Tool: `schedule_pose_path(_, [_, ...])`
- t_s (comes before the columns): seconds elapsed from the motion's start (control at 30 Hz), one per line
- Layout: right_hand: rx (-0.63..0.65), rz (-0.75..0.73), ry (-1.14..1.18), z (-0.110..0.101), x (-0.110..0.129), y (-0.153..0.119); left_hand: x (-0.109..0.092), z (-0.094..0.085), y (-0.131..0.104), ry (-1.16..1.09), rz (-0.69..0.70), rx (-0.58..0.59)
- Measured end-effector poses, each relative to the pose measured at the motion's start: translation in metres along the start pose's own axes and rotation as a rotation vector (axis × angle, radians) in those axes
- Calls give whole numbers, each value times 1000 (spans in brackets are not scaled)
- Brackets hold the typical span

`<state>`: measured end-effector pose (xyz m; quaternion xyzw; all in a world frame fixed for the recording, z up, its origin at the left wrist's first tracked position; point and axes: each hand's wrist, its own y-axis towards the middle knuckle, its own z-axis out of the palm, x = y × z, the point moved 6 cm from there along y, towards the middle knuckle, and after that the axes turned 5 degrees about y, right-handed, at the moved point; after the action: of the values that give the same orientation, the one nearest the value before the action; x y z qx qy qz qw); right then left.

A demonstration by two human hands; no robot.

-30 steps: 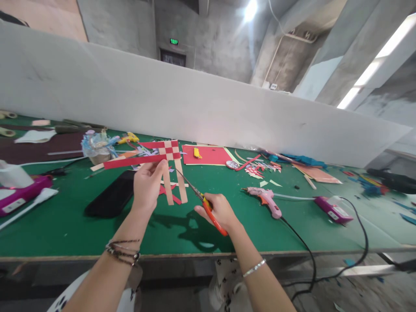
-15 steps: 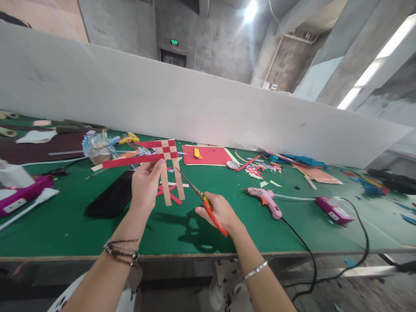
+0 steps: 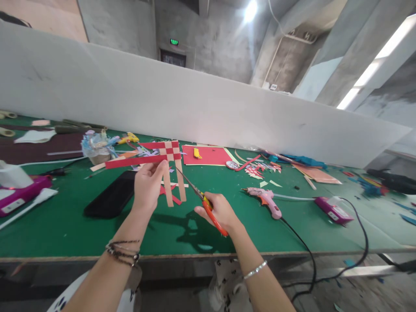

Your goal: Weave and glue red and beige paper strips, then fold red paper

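Note:
Between the thumb and fingers of my left hand [image 3: 148, 184] is a woven piece of red and tan paper strips [image 3: 169, 150], raised above the table. Its checkered patch is at the upper right; red strips stick out to the left and two tan strips hang down. My right hand [image 3: 219, 212] is closed on orange-handled scissors [image 3: 212, 215], the blades pointing up and left. The blade tips are close to the right hanging strip; whether they touch it I cannot tell. Loose red strips [image 3: 173, 197] lie on the table behind the hanging strips.
A black phone [image 3: 108, 199] lies left of my left hand. To the right sits a pink glue gun [image 3: 264, 200], its cord running past the front edge. Red paper sheets [image 3: 208, 151] with a yellow cutter [image 3: 196, 153], paper scraps [image 3: 256, 169] and a white partition [image 3: 208, 112] are farther back.
My left hand has shifted slightly to the right with the woven paper, toward the scissors' tips. The right hand and the scissors have hardly moved.

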<state>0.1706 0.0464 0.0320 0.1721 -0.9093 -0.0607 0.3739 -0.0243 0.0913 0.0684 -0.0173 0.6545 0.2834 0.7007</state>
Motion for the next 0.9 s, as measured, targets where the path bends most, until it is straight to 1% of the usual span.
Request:
schedule_pose_path(0.3, [-16, -3, -2, -1, -2, 0, 0, 2, -1, -13, 13, 0])
schedule_pose_path(0.67, [-25, 19, -22, -2, -5, 1, -2, 2, -3, -25, -11, -16])
schedule_pose_path(0.9, [-39, 40, -33, -3, -5, 1, 3, 6, -3, -108, -45, 16])
